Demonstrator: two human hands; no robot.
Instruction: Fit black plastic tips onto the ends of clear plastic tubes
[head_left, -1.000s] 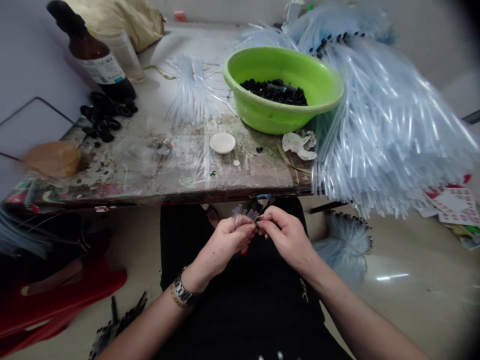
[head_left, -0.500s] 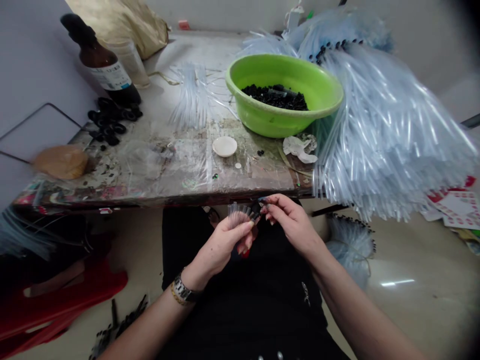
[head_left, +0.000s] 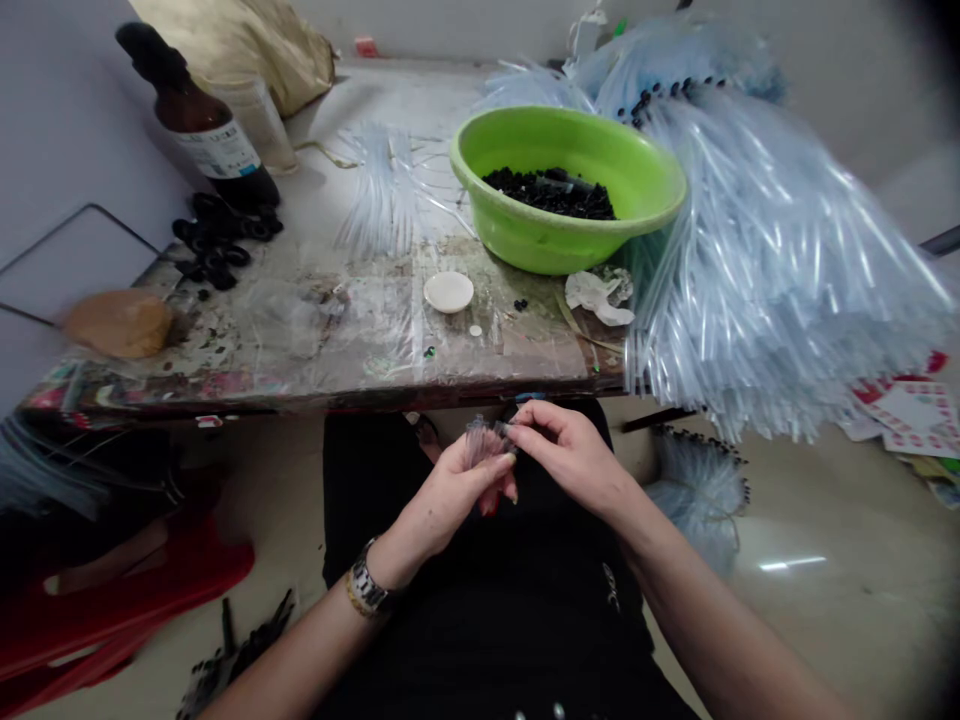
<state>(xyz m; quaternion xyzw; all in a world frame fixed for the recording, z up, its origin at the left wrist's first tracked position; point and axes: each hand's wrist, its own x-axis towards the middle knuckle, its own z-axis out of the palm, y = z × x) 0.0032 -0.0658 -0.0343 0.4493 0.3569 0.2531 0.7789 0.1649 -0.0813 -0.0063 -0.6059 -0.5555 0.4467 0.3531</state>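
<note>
Just below the table's front edge, above my lap, my left hand is closed around a bunch of clear plastic tubes. Their ends stick up over the thumb and forefinger. My right hand meets the bunch from the right, thumb and forefinger pinched together at its edge. What lies in that pinch is too small and blurred to make out. Beyond both hands, on the table, a green basin holds a heap of small black parts.
Long clear tubes pile over the table's right side, and a smaller bundle lies mid-table. Nearer are a white dish and crumpled tissue. A brown bottle and black rings stand left. A red stool is below.
My right hand has shifted slightly left, its fingertips now against the bunch. The dark piece that showed between the hands is no longer distinct. My left hand keeps its hold.
</note>
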